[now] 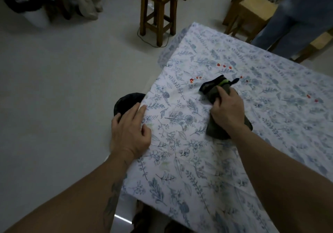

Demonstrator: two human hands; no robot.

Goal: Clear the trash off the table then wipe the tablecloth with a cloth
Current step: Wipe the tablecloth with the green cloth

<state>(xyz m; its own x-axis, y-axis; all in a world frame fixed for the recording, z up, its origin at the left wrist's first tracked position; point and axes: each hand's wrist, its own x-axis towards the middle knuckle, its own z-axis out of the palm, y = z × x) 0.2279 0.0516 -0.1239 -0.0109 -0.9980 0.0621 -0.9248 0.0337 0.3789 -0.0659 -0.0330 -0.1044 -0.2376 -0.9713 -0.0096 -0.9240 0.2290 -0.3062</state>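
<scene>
A white tablecloth (234, 160) printed with blue leaves covers the table and fills the right half of the view. A dark grey cloth (212, 88) with a black and green edge lies bunched on it near the middle. My right hand (228, 111) lies on top of this cloth with fingers curled into its folds. At the table's left edge, my left hand (129, 130) rests flat on the tablecloth, fingers straight. A few small red bits (224, 66) dot the fabric beyond the cloth.
A black-lined bin (126, 102) stands on the floor just off the table's left edge, partly behind my left hand. A dark wooden stool (158, 16) and a pale wooden stool (252, 14) stand beyond the table. A person in jeans (295, 21) stands at the far right.
</scene>
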